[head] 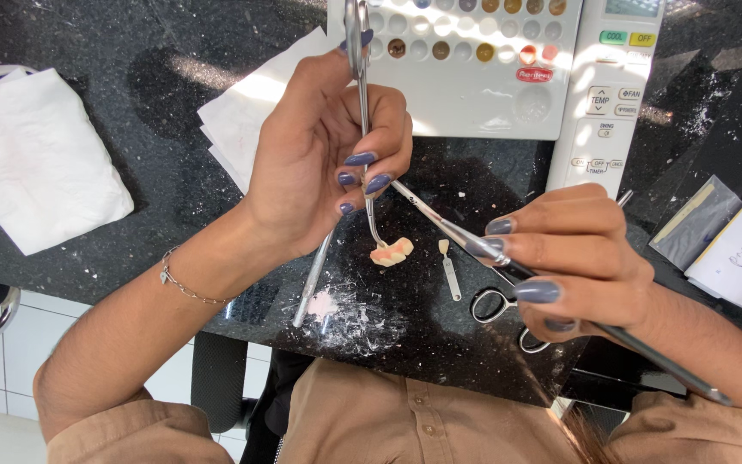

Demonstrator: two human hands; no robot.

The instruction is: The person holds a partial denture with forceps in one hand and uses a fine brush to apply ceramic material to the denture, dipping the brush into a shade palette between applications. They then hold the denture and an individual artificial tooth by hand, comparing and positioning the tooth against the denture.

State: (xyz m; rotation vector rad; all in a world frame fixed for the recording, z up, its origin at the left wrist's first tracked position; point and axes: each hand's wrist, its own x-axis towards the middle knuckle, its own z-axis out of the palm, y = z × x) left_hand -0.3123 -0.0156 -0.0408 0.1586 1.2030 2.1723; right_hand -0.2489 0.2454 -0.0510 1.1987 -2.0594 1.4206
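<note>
The left hand [324, 155] is closing its fingers around a slim metal clamp tool with a ring handle [362, 112], holding it upright so that its curved tip is gripping a small pink-and-cream dental bridge piece [391, 252] just above the black speckled stone surface [156, 77]. The right hand [573, 258] is pinching a thin dark-handled brush with a silver ferrule [465, 236] between thumb and fingers, with the brush tip pointing up and left toward the left hand's fingertips, close to the clamp's shaft. A patch of white powder [349, 309] is lying on the surface just below the bridge piece, and a plain metal rod instrument [313, 279] is resting beside it, partly under the left wrist. A small flat metal tool with a pale tip [448, 268] is lying just right of the bridge piece, and steel scissors [495, 305] are showing partly under the right hand. A white plastic palette with round wells of coloured paste [465, 60] is sitting at the top, beside a white remote control [607, 94]. Folded white paper tissues [32, 155] are lying far left.
</note>
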